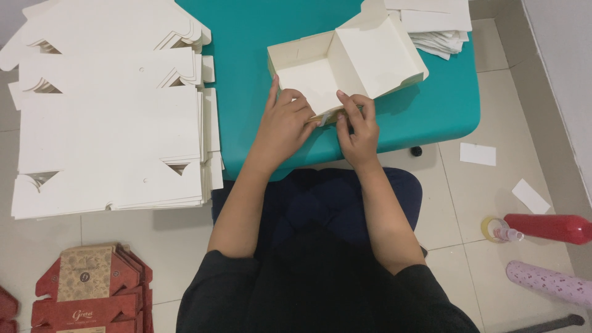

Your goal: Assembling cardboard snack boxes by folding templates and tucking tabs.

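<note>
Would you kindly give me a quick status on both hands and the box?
Left hand and right hand both pinching near edge of cream cardboard box. Box half-folded, open, on teal table. Flat blanks stack at left, nothing obstructing.

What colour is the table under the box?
Teal green; the table under the cream box shows plainly in the head view.
</note>
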